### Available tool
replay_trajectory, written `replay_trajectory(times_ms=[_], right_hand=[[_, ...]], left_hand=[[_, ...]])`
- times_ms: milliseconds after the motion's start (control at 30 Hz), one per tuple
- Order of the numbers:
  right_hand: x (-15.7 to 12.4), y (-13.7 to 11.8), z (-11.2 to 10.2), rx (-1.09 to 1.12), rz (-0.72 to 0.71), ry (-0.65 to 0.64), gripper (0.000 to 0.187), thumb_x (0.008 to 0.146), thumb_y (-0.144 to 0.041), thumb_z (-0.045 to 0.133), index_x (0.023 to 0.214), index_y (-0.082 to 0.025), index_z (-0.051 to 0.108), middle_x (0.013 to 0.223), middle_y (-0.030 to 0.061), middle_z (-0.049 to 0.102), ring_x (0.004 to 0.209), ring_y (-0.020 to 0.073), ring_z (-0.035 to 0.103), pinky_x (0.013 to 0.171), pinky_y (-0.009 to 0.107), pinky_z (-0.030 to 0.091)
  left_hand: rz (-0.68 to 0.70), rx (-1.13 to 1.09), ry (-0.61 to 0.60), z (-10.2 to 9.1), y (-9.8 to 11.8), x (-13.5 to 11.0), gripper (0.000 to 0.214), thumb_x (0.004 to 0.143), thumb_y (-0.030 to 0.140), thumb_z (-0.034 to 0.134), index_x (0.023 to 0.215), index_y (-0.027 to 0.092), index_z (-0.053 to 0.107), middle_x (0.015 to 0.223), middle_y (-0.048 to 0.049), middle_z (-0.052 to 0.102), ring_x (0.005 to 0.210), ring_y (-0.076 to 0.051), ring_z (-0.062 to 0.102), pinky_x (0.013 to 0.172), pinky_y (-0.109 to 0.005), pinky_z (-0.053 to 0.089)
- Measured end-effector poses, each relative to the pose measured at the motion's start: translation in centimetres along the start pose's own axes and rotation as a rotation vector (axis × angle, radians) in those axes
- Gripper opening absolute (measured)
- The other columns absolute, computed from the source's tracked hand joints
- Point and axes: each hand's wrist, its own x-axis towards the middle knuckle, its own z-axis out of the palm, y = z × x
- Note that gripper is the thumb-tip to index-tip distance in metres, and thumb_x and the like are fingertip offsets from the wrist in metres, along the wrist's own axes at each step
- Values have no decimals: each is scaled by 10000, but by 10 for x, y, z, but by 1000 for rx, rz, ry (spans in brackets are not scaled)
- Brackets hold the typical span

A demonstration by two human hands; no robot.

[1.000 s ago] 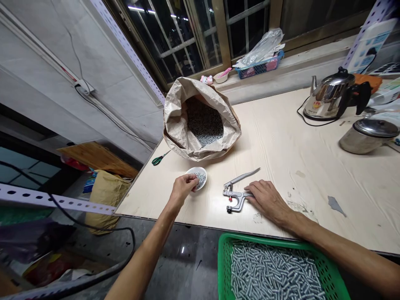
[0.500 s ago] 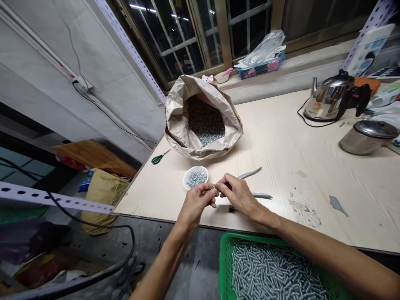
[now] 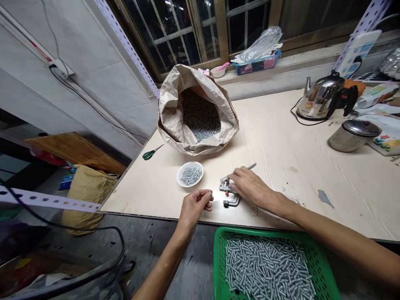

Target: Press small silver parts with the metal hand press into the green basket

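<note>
My left hand [image 3: 195, 206] is held over the front part of the table, thumb and fingertips pinched on something tiny that I cannot make out. To its right, my right hand [image 3: 250, 187] is curled over a pair of grey press pliers [image 3: 231, 201], thumb and fingers at the tool head. The pliers lie on the table; one handle pokes out behind the fingers and the other is hidden under the hand. Just beyond my left hand stands a white bowl [image 3: 190, 176] of small silvery screws.
An open paper sack [image 3: 168, 121] of screws stands at the back, green-handled scissors [image 3: 149, 155] to its left. Below the table edge is a green basket [image 3: 220, 250] full of screws. A kettle [image 3: 321, 98] and a lidded metal pot [image 3: 346, 139] stand at the right.
My hands were together at the fingertips; they have parted. The right one has moved right onto the pliers, while the left keeps its pinch. The view has shifted slightly.
</note>
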Motion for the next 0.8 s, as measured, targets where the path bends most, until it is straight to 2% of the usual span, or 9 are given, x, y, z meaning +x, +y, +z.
replay_trajectory(times_ms=[67, 167, 333, 467, 633, 700, 800], right_hand=[[-29, 15, 9, -80, 31, -24, 76, 867, -242, 556, 867, -175, 592, 871, 78, 572, 823, 220, 484, 657, 338, 380], [-51, 26, 21, -105, 62, -23, 34, 877, -199, 546, 863, -179, 571, 870, 63, 564, 801, 205, 466, 656, 327, 360], [-55, 26, 27, -112, -20, 54, 156, 934, -164, 434, 818, -159, 538, 838, 61, 537, 779, 189, 430, 683, 318, 351], [-58, 23, 24, -181, -96, 87, 225, 942, -115, 363, 817, -168, 542, 810, 58, 527, 763, 194, 401, 673, 322, 333], [-59, 22, 23, -218, -120, 105, 257, 937, -89, 341, 811, -166, 551, 792, 58, 525, 737, 195, 383, 650, 323, 321], [-59, 23, 24, -224, -124, 112, 250, 933, -86, 349, 811, -164, 552, 788, 57, 526, 736, 196, 382, 652, 324, 319], [-59, 25, 27, -213, -121, 104, 229, 933, -95, 370, 810, -171, 548, 787, 54, 528, 745, 198, 389, 656, 322, 314]], left_hand=[[8, 39, -31, 9, -6, 5, 403, 612, 491, 687, 764, 120, 642, 661, -16, 616, 530, -99, 520, 523, -235, 456], [31, 146, -51, 21, -16, 14, 377, 642, 478, 662, 749, 116, 658, 589, -3, 592, 507, -101, 492, 497, -226, 417], [6, 285, -47, 26, -29, 25, 384, 624, 473, 674, 720, 102, 688, 555, -9, 602, 494, -100, 472, 485, -217, 357], [5, 348, -29, 25, -28, 24, 388, 603, 490, 677, 689, 113, 694, 553, -16, 625, 502, -112, 489, 501, -223, 346], [14, 417, -49, 27, -23, 22, 363, 610, 489, 653, 646, 129, 681, 538, -17, 619, 517, -120, 492, 513, -227, 332], [11, 467, -86, 26, -20, 23, 355, 621, 487, 636, 608, 134, 666, 495, -5, 584, 490, -110, 462, 502, -227, 314], [-25, 555, -205, 22, -16, 27, 334, 626, 464, 625, 532, 143, 629, 427, 19, 515, 447, -91, 410, 480, -225, 282]])
